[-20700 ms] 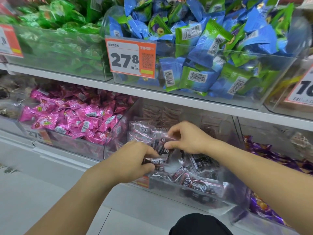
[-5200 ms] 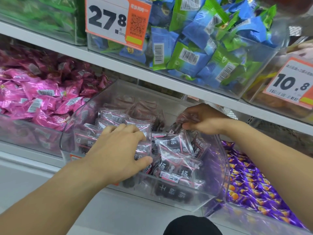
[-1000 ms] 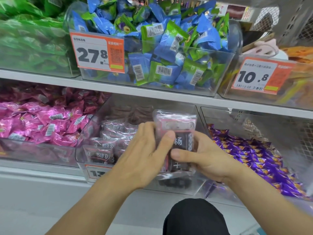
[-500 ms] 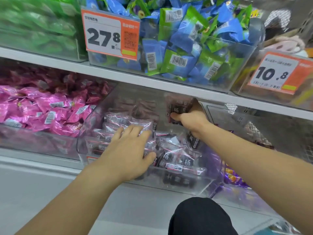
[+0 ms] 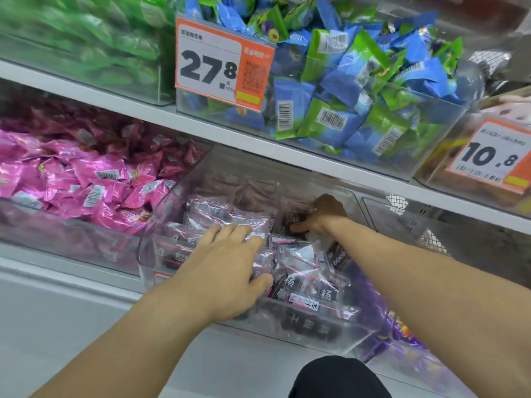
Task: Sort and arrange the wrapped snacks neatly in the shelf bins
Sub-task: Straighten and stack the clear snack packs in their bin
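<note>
A clear plastic bin [image 5: 313, 331] on the lower shelf holds several clear-wrapped dark snack packets [image 5: 304, 280]. On its left side the packets stand in a neat row [image 5: 207, 216]; those on the right lie loose. My left hand [image 5: 227, 271] lies flat on the row with fingers straight, pressing the packets. My right hand [image 5: 321, 216] reaches deep into the bin's back right corner and holds a stack of dark packets [image 5: 296, 221] there. Its fingers are partly hidden in shadow.
A bin of pink packets [image 5: 86, 191] sits to the left, purple packets [image 5: 402, 334] to the right. Above the shelf board [image 5: 201, 124] stand bins of green packets [image 5: 86, 44] and blue-green packets [image 5: 359, 81], with price tags 27.8 [image 5: 221, 64] and 10.8 [image 5: 494, 156].
One second ago both hands held a stack of packets in front of the bin. My right hand has carried it to the back right corner; my left hand now lies flat on the row.
</note>
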